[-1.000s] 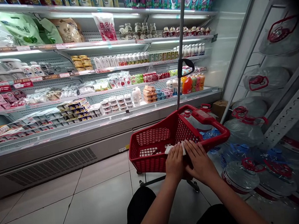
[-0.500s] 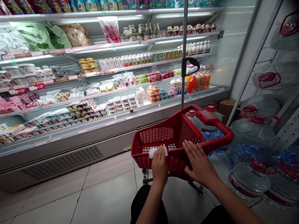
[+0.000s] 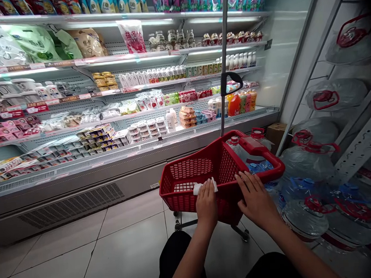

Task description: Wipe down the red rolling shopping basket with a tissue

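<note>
A red plastic shopping basket on wheels point(image 3: 187, 171) stands on the tiled floor in front of me. My left hand point(image 3: 206, 203) presses a white cloth point(image 3: 197, 188) against the basket's near rim, fingers closed over it. My right hand point(image 3: 256, 199) lies flat on the basket's near right side, fingers spread. A grey pull-handle pole point(image 3: 223, 67) rises from the basket's far side.
An open chiller cabinet point(image 3: 112, 158) with shelves of dairy packs, bottles and bags fills the left and back. Large water jugs with red handles point(image 3: 302, 216) lie stacked on a rack at the right. A cardboard box point(image 3: 273, 133) sits in the corner. Grey floor tiles point(image 3: 116, 248) lie at lower left.
My left hand slid the white cloth along the near rim, first left, then slightly back right. My right hand stayed on the basket's side.
</note>
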Action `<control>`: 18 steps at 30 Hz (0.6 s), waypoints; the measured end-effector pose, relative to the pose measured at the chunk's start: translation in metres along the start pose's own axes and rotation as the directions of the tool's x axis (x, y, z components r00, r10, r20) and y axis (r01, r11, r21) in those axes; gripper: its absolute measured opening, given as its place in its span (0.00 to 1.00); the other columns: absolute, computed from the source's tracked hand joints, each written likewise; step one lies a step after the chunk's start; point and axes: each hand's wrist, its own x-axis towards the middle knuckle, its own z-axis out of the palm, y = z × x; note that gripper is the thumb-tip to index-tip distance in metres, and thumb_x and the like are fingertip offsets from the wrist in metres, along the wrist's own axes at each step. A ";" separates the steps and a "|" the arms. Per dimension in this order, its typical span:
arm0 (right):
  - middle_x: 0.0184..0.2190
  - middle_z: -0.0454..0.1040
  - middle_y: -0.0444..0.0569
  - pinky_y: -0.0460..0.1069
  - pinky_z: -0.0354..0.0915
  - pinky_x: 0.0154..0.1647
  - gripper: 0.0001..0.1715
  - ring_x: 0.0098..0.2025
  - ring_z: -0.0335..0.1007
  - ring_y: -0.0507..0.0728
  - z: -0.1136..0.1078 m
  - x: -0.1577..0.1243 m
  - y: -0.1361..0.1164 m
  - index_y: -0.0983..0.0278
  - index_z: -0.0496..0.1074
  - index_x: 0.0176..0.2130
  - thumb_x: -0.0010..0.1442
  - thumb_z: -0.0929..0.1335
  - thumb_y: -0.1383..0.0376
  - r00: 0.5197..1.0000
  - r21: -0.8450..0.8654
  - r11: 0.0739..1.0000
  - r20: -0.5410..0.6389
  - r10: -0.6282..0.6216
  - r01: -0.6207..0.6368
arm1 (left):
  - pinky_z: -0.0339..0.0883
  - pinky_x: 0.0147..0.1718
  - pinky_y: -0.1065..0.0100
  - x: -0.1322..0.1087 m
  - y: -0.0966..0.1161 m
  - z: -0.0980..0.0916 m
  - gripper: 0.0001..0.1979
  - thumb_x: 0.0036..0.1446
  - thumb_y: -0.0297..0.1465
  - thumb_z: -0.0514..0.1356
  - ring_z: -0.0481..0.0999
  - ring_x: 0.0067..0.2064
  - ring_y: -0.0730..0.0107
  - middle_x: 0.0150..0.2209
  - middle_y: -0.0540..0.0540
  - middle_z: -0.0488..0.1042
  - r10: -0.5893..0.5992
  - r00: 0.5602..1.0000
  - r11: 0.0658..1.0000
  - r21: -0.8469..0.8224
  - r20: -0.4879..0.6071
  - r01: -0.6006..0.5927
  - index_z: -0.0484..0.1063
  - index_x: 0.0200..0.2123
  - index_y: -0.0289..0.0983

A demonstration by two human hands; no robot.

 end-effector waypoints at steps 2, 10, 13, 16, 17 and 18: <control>0.74 0.53 0.59 0.67 0.49 0.75 0.54 0.75 0.47 0.69 0.000 0.001 -0.004 0.68 0.41 0.76 0.58 0.65 0.65 1.000 0.010 1.000 0.009 -0.015 0.015 | 0.63 0.68 0.56 0.013 0.025 0.006 0.34 0.63 0.17 0.49 0.62 0.71 0.62 0.70 0.40 0.63 0.038 0.999 0.999 -0.024 -0.002 -0.038 0.54 0.72 0.32; 0.77 0.44 0.57 0.65 0.49 0.75 0.57 0.76 0.44 0.66 -0.009 0.004 -0.008 0.68 0.30 0.77 0.58 0.62 0.72 1.000 0.004 1.000 0.029 -0.009 0.009 | 0.63 0.68 0.57 0.031 0.057 0.017 0.36 0.64 0.17 0.49 0.59 0.73 0.64 0.71 0.40 0.61 0.149 0.987 0.984 -0.090 -0.066 -0.155 0.49 0.74 0.32; 0.78 0.39 0.55 0.65 0.48 0.76 0.62 0.77 0.43 0.67 -0.013 0.003 -0.011 0.68 0.28 0.76 0.53 0.64 0.71 0.999 0.014 1.000 0.052 0.000 -0.001 | 0.63 0.68 0.56 0.011 0.019 0.010 0.39 0.63 0.17 0.49 0.58 0.73 0.63 0.72 0.39 0.60 0.153 0.986 0.986 -0.051 -0.059 -0.157 0.43 0.76 0.33; 0.78 0.38 0.54 0.64 0.47 0.76 0.64 0.77 0.42 0.68 -0.013 0.002 -0.014 0.69 0.27 0.76 0.53 0.65 0.69 0.998 0.004 1.000 0.060 -0.009 0.009 | 0.64 0.67 0.52 -0.008 -0.017 -0.001 0.42 0.62 0.16 0.48 0.60 0.72 0.60 0.72 0.39 0.60 0.084 0.994 0.996 -0.021 -0.062 -0.086 0.41 0.77 0.36; 0.78 0.39 0.55 0.64 0.47 0.76 0.64 0.77 0.42 0.68 -0.013 0.002 -0.015 0.69 0.28 0.76 0.53 0.66 0.69 0.998 0.005 1.000 0.060 -0.016 0.015 | 0.65 0.67 0.52 -0.012 -0.024 -0.004 0.42 0.61 0.15 0.48 0.60 0.72 0.60 0.72 0.39 0.61 0.056 0.997 0.998 -0.001 -0.060 -0.056 0.40 0.77 0.37; 0.78 0.39 0.55 0.64 0.47 0.76 0.64 0.77 0.43 0.68 -0.012 0.002 -0.016 0.69 0.28 0.76 0.53 0.66 0.68 0.998 0.008 1.000 0.059 -0.020 0.020 | 0.64 0.68 0.52 -0.015 -0.028 -0.006 0.43 0.61 0.15 0.48 0.60 0.72 0.60 0.71 0.39 0.61 0.029 0.998 0.999 0.021 -0.056 -0.028 0.40 0.77 0.36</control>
